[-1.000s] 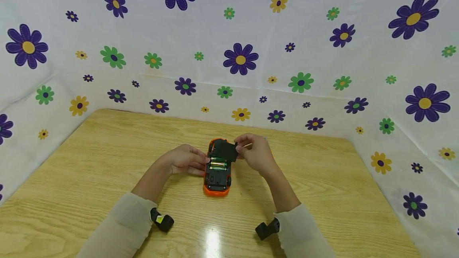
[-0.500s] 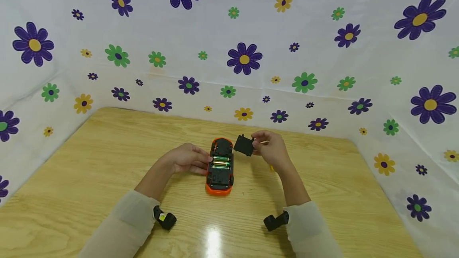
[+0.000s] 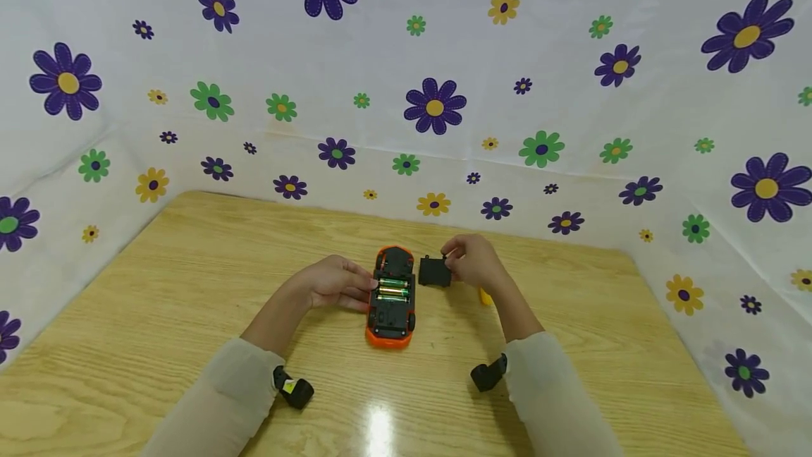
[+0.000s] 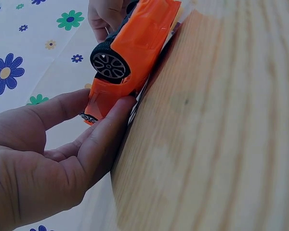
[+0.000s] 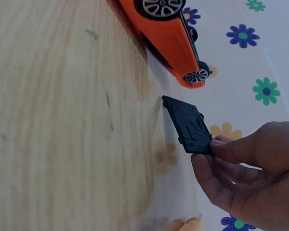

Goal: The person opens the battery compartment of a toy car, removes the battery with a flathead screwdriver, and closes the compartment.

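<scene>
An orange toy car (image 3: 388, 319) lies upside down on the wooden table, its black underside facing up. Several green and gold batteries (image 3: 393, 290) sit side by side in its uncovered battery compartment. My left hand (image 3: 335, 283) holds the car by its left side, thumb at the upper edge and fingers along the body. To the right of the car, my right hand (image 3: 472, 261) pinches a black battery cover (image 3: 434, 271) by its right edge, between thumb and fingers. In the right wrist view the cover (image 5: 187, 124) is tilted, its far corner close to the tabletop.
A small yellow object (image 3: 485, 296) lies on the table beside my right wrist, partly hidden by it. Wood-grain tabletop (image 3: 190, 288) stretches around the car. White cloth with printed flowers (image 3: 355, 125) hangs behind the table and along both sides.
The right hand has lifted the battery cover off the car, carried it right, then lowered it toward the table. The batteries came fully into view. The left hand has kept its hold.
</scene>
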Motion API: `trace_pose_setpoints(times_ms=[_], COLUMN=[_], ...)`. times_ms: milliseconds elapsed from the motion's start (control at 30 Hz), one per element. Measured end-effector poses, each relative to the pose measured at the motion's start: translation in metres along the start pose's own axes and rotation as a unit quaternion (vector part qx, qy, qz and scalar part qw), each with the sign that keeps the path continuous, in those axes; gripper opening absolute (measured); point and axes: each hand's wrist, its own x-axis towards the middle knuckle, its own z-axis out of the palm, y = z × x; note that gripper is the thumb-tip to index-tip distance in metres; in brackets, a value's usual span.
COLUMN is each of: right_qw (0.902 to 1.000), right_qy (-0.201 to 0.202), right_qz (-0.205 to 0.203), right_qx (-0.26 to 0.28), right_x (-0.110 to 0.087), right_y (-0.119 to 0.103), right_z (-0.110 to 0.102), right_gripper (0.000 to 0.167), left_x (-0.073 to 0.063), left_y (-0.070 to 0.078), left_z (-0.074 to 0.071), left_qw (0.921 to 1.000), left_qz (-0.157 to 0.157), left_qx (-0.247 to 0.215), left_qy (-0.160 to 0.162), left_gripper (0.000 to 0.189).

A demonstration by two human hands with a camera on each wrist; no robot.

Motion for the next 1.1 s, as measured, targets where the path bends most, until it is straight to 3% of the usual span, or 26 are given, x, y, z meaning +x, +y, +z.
trace_pose_setpoints(times_ms=[267,600,1100], right_qw=[0.9976,0.9913,0.9868], right_qy=[-0.052,-0.094,-0.097], right_qz=[0.035,0.066,0.082], right_qx=[-0.028,-0.065,-0.1], right_x=[0.02,0.03,0.032], right_y=[-0.001,0.003,0.001], right_z=[-0.01,-0.014,-0.012], right_gripper=[0.019,0.018,0.019], left_x=[0.0,0.0,0.0], left_y=[0.0,0.001,0.0], left_z=[0.0,0.0,0.0], left_qw=[1.0,1.0,1.0], left_qz=[-0.001,-0.006,-0.003], left_qx=[0.001,-0.002,0.0], left_qy=[0.0,0.001,0.005], left_gripper=[0.044,0.044,0.043])
